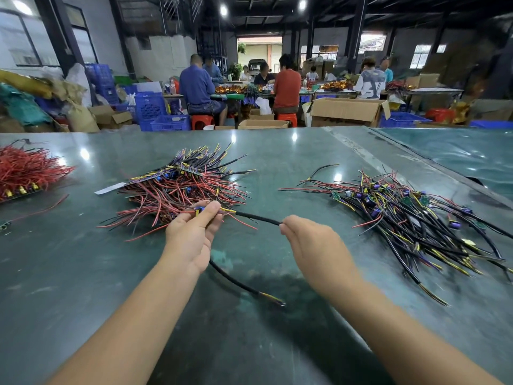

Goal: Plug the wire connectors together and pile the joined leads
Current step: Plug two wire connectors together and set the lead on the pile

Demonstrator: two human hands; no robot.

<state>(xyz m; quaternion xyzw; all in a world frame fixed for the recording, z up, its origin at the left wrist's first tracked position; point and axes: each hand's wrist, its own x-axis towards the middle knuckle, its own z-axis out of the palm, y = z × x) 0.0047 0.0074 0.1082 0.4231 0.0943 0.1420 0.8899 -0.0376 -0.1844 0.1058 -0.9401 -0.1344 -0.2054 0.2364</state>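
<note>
glossy dark green tabletop [111,273], head view, with both bare forearms reaching in from the lower edge. left hand [191,234] – fingers and thumb curled, pinching a small blue and yellow connector joint [200,210] at the near edge of the middle heap. right hand [311,243] – fingertips closed together on the far end of a black sheathed lead [258,217], which runs taut from the joint to that hand, above the table. a second black sheathed lead [236,282] comes out from under the left palm and lies on the tabletop toward the viewer, its yellow and dark cores bared at the tip. just beyond the left hand lies a fanned heap of red and black wires with small boards [183,184], a white paper slip [109,188] at its left edge. right of the hands, apart from them, lies a loose pile of black, yellow and red leads with purple capacitors [410,215]. at the far left edge sits a bundle of red wires with yellow plugs [25,170]. beyond the table, seated workers [200,87] – backs mostly turned – among blue plastic crates [155,109] and open cardboard boxes [347,111].
</note>
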